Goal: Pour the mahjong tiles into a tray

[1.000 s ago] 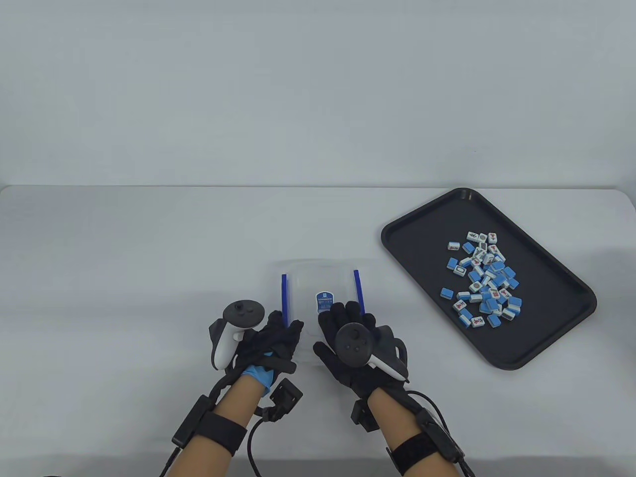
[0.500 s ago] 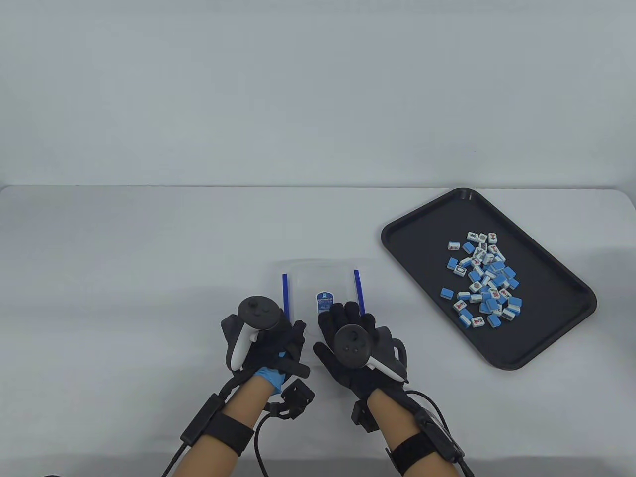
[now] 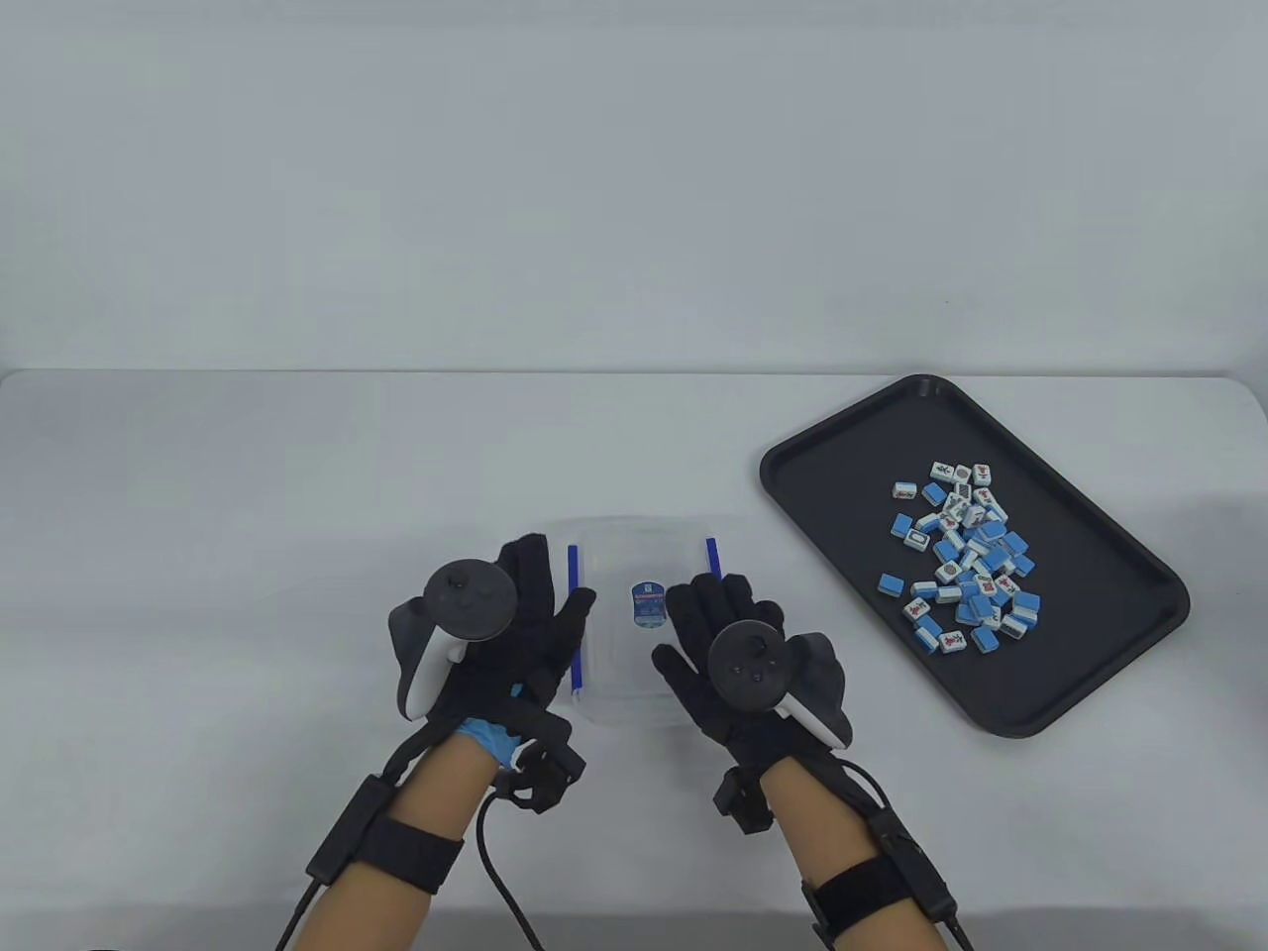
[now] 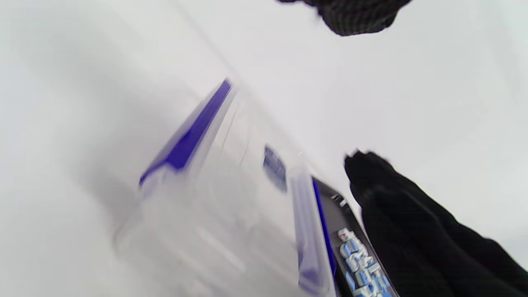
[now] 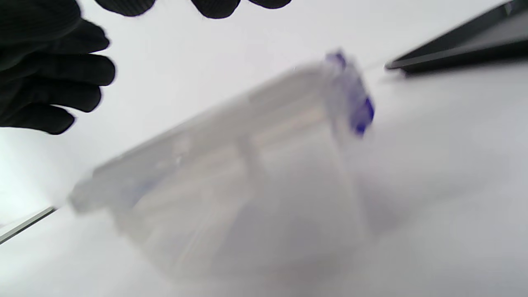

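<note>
A clear plastic box (image 3: pixel 639 555) with two blue side latches and a small blue label stands on the table near the front middle. No tiles show in it. My left hand (image 3: pixel 555 584) is open, fingers spread over the box's left latch (image 3: pixel 573 619). My right hand (image 3: pixel 693 619) is open, fingers stretched over the box's right part. In the wrist views the box (image 4: pixel 231 214) (image 5: pixel 247 173) is blurred and the fingertips (image 4: pixel 354 16) (image 5: pixel 214 6) hang clear of it. A black tray (image 3: pixel 812 446) at the right holds a heap of blue and white mahjong tiles (image 3: pixel 966 560).
The tray lies at an angle near the table's right edge; its rim shows in the right wrist view (image 5: pixel 453 45), and with tiles in the left wrist view (image 4: pixel 363 264). The white table (image 3: pixel 297 475) stretches left and behind the box.
Both hands have let go of the box's near end and opened. The left hand moved left and forward, the right hand moved right. The box, tray and tiles have not moved.
</note>
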The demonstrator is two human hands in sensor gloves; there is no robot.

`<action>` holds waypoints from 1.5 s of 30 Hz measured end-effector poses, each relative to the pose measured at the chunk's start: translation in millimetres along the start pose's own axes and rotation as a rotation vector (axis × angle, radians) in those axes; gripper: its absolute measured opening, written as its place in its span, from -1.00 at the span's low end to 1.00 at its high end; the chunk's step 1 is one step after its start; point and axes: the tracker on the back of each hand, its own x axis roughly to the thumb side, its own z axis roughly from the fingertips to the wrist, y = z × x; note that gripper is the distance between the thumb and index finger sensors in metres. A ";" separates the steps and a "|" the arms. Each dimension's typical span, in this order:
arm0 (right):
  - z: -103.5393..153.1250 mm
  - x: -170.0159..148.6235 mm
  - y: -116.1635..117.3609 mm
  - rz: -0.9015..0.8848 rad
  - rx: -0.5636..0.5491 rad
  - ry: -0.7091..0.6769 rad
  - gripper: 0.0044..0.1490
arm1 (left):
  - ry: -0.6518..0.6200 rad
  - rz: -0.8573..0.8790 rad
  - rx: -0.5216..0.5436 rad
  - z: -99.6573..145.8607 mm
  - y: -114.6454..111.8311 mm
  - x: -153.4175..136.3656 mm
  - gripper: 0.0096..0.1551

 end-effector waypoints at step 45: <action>25.3 -66.2 8.2 0.348 -0.174 0.154 -0.05 | 0.097 -0.465 0.053 4.6 -20.7 -76.1 -0.10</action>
